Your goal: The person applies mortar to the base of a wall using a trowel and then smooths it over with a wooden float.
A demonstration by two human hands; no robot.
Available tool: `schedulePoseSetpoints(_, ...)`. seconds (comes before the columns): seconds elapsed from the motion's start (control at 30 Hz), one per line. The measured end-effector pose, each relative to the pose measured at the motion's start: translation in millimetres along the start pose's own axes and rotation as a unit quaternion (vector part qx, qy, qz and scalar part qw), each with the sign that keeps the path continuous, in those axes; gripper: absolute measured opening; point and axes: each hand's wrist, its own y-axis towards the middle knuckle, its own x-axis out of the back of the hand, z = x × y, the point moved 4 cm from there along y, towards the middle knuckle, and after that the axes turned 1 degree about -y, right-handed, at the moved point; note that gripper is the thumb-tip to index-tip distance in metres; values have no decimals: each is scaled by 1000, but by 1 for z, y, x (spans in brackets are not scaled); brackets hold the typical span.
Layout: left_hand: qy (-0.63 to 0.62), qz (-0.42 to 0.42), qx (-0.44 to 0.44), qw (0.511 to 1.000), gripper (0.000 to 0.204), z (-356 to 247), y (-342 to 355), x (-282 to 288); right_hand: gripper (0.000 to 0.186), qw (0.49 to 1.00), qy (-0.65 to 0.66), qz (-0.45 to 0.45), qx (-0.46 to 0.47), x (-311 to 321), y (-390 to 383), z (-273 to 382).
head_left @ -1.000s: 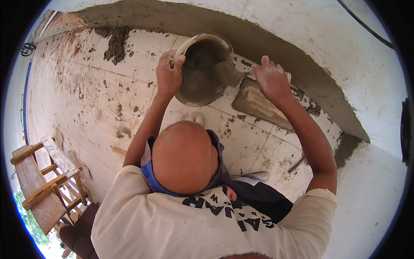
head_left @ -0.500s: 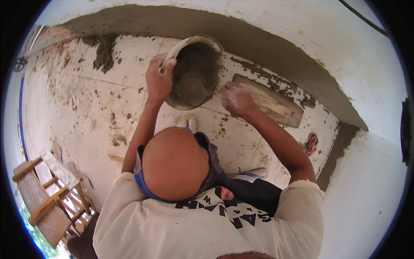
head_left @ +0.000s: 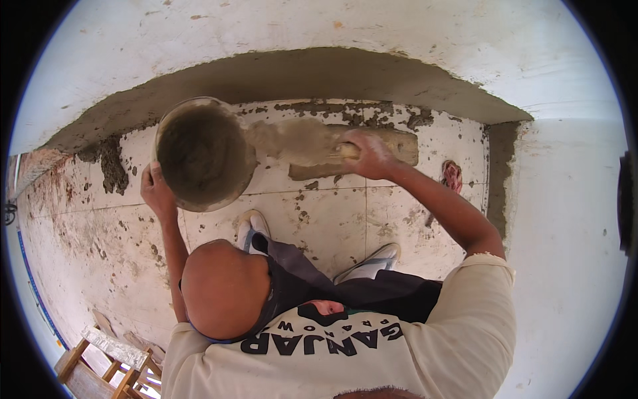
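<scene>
My left hand (head_left: 158, 193) grips the near left rim of a round bucket (head_left: 251, 159) with wet grey mortar (head_left: 199, 156) inside. The thumb lies over the rim. My right hand (head_left: 372, 155) is closed round the pale handle (head_left: 348, 150) of a trowel (head_left: 299, 141). Motion smears its mortar-coated blade, which points left toward the bucket. Under the trowel and right hand, a long mortar-smeared wooden board (head_left: 402, 147) lies on the floor. Whether the blade touches the board cannot be told.
Fresh grey render (head_left: 332, 73) covers the low part of the wall ahead. Mortar clumps (head_left: 113, 166) dot the tiled floor (head_left: 279, 203). To the right lies a crumpled reddish cloth (head_left: 452, 176). My bare bent knee (head_left: 222, 289) is below the bucket; a wooden stool (head_left: 109, 369) stands lower left.
The trowel blade has come out of the bucket and over the board with my right hand. The bucket, tilted before, now looks more level. The whole view has shifted.
</scene>
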Motion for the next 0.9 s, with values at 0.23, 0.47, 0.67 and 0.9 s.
schedulePoseSetpoints(0.23, -30, -51, 110, 992, 39, 66, 1, 26, 38, 990, -92, -58, -94, 98, -59, -115)
schedulePoseSetpoints(0.47, 4, -126, 177, 976, 50, 133, -7, 48, 42, 962, -144, 4, -233, 124, -74, -191)
schedulePoseSetpoints(0.67, 83, -122, 181, 972, 56, 121, -12, 37, 51, 940, -264, -57, -208, 136, -55, -239)
schedulePoseSetpoints(0.9, 169, -130, 152, 965, 60, 120, -16, 43, 54, 939, -207, 12, -274, 171, -38, -200)
